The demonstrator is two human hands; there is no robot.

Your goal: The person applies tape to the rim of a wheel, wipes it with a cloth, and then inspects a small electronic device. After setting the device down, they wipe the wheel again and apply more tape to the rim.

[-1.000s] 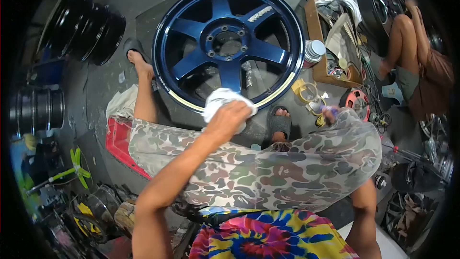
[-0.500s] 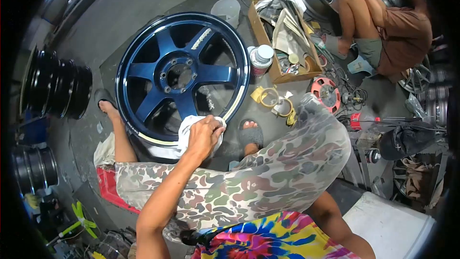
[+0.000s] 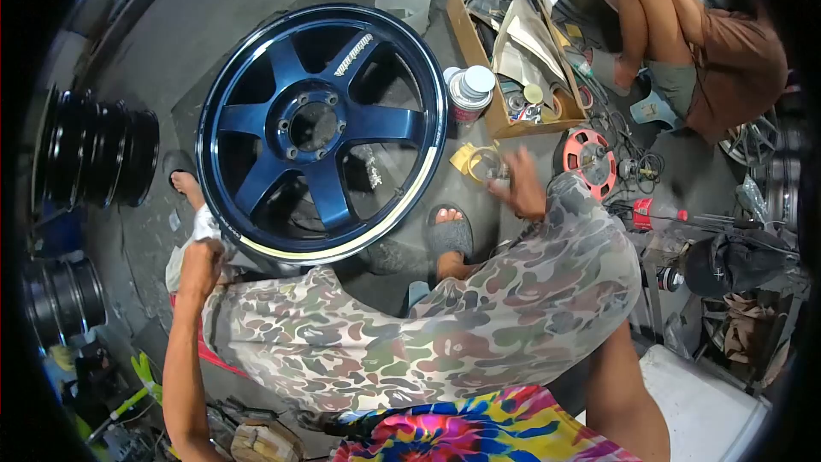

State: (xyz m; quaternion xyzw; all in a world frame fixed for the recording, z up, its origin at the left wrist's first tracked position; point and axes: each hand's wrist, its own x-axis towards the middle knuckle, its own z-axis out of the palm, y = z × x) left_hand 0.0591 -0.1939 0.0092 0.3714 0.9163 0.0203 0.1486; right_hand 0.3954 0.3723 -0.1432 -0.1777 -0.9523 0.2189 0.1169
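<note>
A blue six-spoke wheel rim (image 3: 381, 123) lies face up on the floor, with a pale yellow strip along the near part of its lip. At the rim's near left edge, my left hand (image 3: 202, 267) is closed on a white cloth (image 3: 208, 224) bunched above the fingers. My right hand (image 3: 523, 186) is over the floor right of the rim, beside a yellow tape roll (image 3: 484, 164). Its fingers look apart, though motion blurs them. It partly covers the floor where a second tape roll lay.
A cardboard box (image 3: 523, 127) of supplies stands right of the rim, beside stacked cans (image 3: 470, 94) and a translucent bucket (image 3: 404, 3). A red cable reel (image 3: 588, 162) lies near my knee. Dark rims (image 3: 103, 150) stand at left; another person (image 3: 734, 68) sits at upper right.
My left hand moved left along the rim's near edge with the white cloth. My right hand came into view from beside my leg, over the tape rolls. The view shifted slightly.
</note>
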